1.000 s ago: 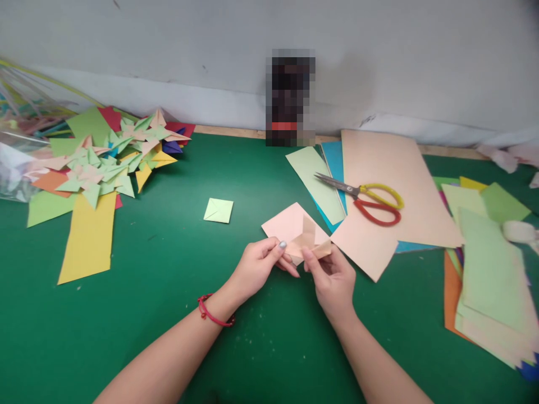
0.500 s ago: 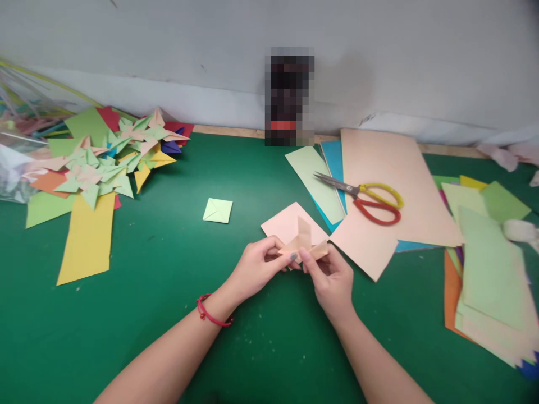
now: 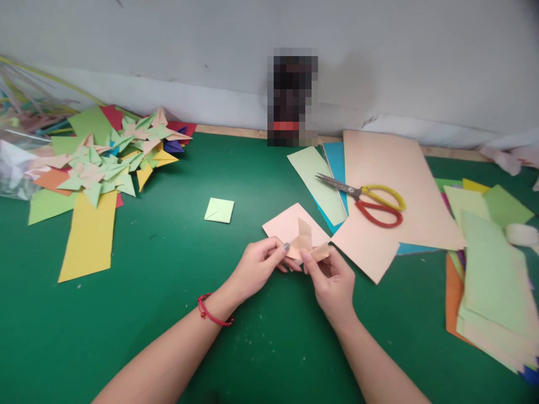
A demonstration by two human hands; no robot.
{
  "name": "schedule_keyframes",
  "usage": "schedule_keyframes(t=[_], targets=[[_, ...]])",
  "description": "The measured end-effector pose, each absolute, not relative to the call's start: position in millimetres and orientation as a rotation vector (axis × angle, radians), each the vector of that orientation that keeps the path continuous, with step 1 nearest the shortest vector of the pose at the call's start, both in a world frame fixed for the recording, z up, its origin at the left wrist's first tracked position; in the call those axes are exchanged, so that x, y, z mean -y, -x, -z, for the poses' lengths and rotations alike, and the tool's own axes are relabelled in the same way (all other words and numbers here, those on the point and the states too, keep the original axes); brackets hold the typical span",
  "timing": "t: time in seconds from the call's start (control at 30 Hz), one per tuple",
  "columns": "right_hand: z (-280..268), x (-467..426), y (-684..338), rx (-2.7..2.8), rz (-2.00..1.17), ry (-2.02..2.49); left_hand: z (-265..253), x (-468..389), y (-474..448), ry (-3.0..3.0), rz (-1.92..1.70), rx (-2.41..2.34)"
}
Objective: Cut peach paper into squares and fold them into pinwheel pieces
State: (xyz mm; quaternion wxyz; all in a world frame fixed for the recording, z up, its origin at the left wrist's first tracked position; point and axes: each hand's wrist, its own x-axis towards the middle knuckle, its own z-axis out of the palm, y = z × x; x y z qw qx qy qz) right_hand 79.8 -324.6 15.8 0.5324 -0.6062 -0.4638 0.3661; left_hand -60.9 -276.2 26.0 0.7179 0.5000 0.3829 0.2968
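Both hands meet over the green table, holding a small peach paper [image 3: 305,235] that is partly folded, with flaps standing up. My left hand [image 3: 263,262] has its thumb and fingers closed on the paper's left side. My right hand [image 3: 334,280] pinches the lower right part, thumb on top. Just behind them lies a flat peach square [image 3: 288,219], partly covered by the hands. A second peach square [image 3: 366,252] rests to the right. Left of the hands sits a folded light green square [image 3: 219,210].
Scissors [image 3: 360,196] with yellow and red handles lie on a large peach sheet [image 3: 391,168]. A heap of folded paper stars [image 3: 113,157] covers the back left, near a yellow strip [image 3: 90,235]. Stacked coloured papers [image 3: 494,275] and a white tape roll [image 3: 522,234] are at right.
My left thumb has shifted slightly up and left along the folded paper. My right hand keeps its pinch, and the view has drifted a little.
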Motion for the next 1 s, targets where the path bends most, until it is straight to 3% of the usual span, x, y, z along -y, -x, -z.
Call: schedule_keyframes(t=[1.0], targets=[[-18.6, 325.0, -78.0, 1.154, -0.835, 1.362, -25.6, 277.9, 62.1, -1.047, -0.664, -0.886]])
